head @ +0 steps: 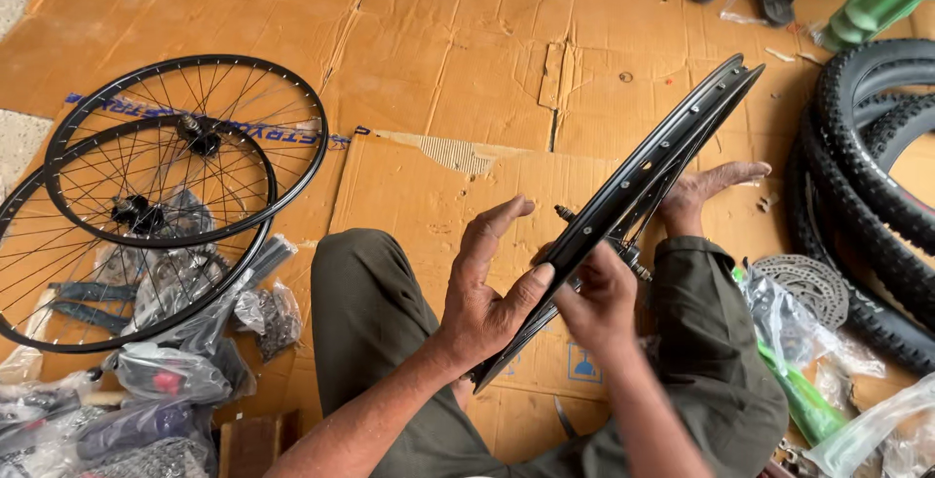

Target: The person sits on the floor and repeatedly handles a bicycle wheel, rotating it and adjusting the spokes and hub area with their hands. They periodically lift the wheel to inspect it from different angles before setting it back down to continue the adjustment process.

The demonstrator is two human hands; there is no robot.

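The person sits on flattened cardboard (458,59) and holds a black bicycle wheel (638,181) edge-on above the lap, its rim running from near the knees up toward the far right corner of the cardboard. The left hand (492,283) rests against the near side of the rim with the thumb pressed on it and the fingers spread open and lifted away, so it steadies rather than grasps. The right hand (599,298) is curled around the rim and spokes just beside the hub axle (565,213), clamped on the wheel. A bare foot (706,191) lies on the cardboard behind the rim. At the left edge two more spoked wheels (161,196) lie flat, overlapping each other, with plastic bags of parts (170,371) at the near left corner. Black tyres (867,176) are stacked along the right edge, a toothed disc (804,283) just beside them
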